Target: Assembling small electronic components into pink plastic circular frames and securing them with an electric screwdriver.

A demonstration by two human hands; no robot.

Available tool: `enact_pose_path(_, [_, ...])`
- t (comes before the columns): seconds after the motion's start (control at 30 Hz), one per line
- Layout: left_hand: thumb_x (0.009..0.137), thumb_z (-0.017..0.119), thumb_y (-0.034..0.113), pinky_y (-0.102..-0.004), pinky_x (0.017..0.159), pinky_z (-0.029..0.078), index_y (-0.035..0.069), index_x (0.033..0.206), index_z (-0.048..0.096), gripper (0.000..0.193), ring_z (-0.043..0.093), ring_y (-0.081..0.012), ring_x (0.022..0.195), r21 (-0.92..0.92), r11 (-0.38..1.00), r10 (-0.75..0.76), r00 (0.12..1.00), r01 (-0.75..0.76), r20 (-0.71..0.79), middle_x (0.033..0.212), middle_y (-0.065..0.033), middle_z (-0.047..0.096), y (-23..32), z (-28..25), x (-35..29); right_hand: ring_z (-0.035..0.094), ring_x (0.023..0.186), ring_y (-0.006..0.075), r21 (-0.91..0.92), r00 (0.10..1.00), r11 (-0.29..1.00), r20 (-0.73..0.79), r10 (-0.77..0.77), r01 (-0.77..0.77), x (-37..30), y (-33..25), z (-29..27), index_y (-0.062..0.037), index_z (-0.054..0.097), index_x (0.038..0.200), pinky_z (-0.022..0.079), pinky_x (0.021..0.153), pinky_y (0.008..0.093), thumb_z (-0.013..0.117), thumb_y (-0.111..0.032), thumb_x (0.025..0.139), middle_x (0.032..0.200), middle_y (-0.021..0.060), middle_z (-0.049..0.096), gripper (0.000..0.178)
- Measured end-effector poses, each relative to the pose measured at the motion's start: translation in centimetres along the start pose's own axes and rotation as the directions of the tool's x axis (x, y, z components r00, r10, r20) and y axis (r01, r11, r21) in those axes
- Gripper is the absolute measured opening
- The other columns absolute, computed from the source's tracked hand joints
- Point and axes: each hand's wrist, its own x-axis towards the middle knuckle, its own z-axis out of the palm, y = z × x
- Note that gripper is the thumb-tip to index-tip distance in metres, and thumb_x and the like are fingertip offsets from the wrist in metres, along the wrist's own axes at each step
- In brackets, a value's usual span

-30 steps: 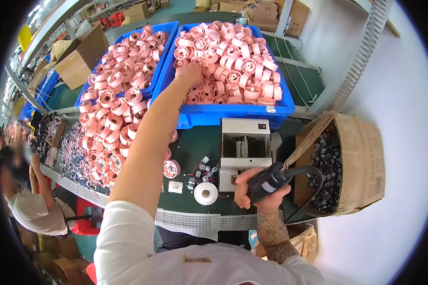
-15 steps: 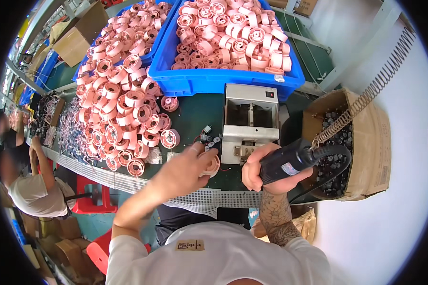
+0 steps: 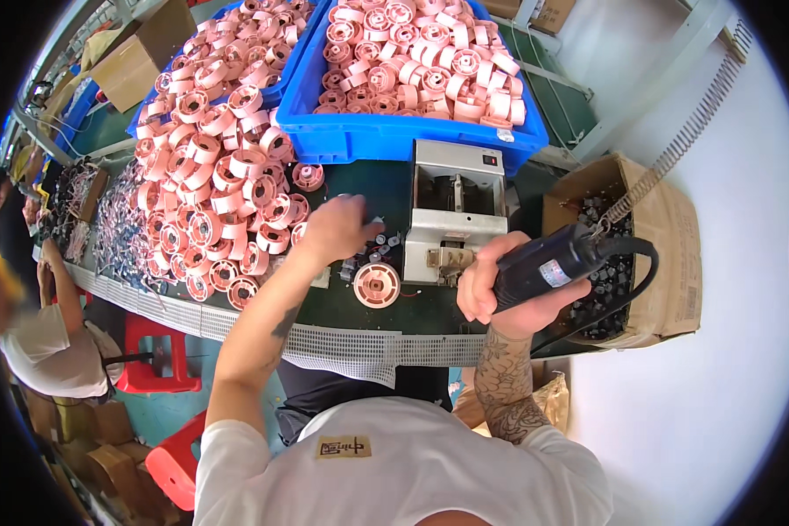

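Note:
My right hand (image 3: pixel 522 285) is wrapped round a black electric screwdriver (image 3: pixel 548 267), which hangs from a coiled spring (image 3: pixel 675 149) and has a black cable. My left hand (image 3: pixel 335 230) is over the green table, beyond a round pink plastic part (image 3: pixel 377 285) that lies flat near the front edge. Its thumb and fingers are apart, with nothing visible between them; the fingertips are partly hidden. Small dark and silver components (image 3: pixel 377 252) lie just beside this hand. Right of the pink part stands a metal, box-shaped feeder (image 3: pixel 456 210).
Pink parts (image 3: pixel 219 188) are heaped at the left, and more fill blue bins (image 3: pixel 351 140) at the back. A cardboard box (image 3: pixel 662 254) of small black pieces stands at the right. Wire bundles (image 3: pixel 127 219) lie farther left, near a person (image 3: pixel 53 337) beside red stools (image 3: pixel 153 355).
My left hand has let go of the pink part and moved away from me, past the small components. The screwdriver stays in my right hand, shifted slightly right. The whole view has shifted a little.

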Motion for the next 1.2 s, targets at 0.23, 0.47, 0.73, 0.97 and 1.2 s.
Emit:
enact_pose_path(0.23, [0.078,0.064,0.028,-0.0451,0.071,0.051,0.001,0.087,0.062,0.029,0.063,-0.0363,0.082,-0.033,0.992,-0.127,0.990,0.125,-0.068,0.084,-0.0209,0.064,0.4,1.0,2.2,0.047,0.045,0.0177,-0.278,0.964,0.953,-0.193,-0.182,0.124,0.1,-1.1,0.9,0.0013,0.045,0.111,0.039,0.041,0.0323,0.039,-0.087,0.066,0.060,0.0082,0.052,0.100])
enact_pose_path(0.47, [0.077,0.070,0.022,-0.0374,0.063,0.049,-0.003,0.088,0.057,0.029,0.063,-0.0320,0.069,-0.405,0.914,-0.138,0.956,0.022,-0.258,0.075,-0.0169,0.064,-0.5,0.5,0.9,0.050,0.049,0.0177,-0.357,0.945,0.918,-0.201,-0.257,0.173,1.3,-0.7,0.5,0.0002,0.044,0.119,0.043,0.045,0.0324,0.034,-0.089,0.065,0.065,0.0085,0.053,0.105])
enact_pose_path(0.73, [0.071,0.073,0.033,-0.0437,0.084,0.046,0.010,0.101,0.063,0.039,0.053,-0.0386,0.101,0.064,0.996,0.064,0.993,-0.058,-0.095,0.101,-0.0200,0.059,1.9,1.3,1.7,0.052,0.050,0.0173,-0.433,0.921,0.882,-0.238,-0.308,0.183,1.4,-0.2,0.9,0.0005,0.045,0.115,0.044,0.045,0.0319,0.033,-0.092,0.061,0.067,0.0076,0.054,0.107])
enact_pose_path(0.97, [0.073,0.070,0.026,-0.0432,0.074,0.048,0.005,0.090,0.066,0.027,0.062,-0.0363,0.083,-0.101,0.991,0.107,0.957,-0.083,0.269,0.085,-0.0174,0.066,0.8,1.8,3.2,0.052,0.050,0.0167,-0.453,0.911,0.873,-0.257,-0.324,0.183,1.2,-0.3,1.1,0.0015,0.044,0.119,0.044,0.046,0.0313,0.037,-0.087,0.066,0.066,0.0071,0.053,0.104])
enact_pose_path(1.2, [0.080,0.066,0.007,-0.0319,0.061,0.049,0.000,0.096,0.058,0.019,0.064,-0.0242,0.068,-0.445,0.868,0.008,0.902,-0.220,-0.431,0.075,-0.0148,0.064,1.3,-2.6,-0.2,0.053,0.052,0.0178,-0.431,0.923,0.875,-0.200,-0.329,0.219,1.6,-0.3,0.3,0.0007,0.042,0.121,0.046,0.049,0.0329,0.035,-0.089,0.063,0.070,0.0085,0.055,0.107])
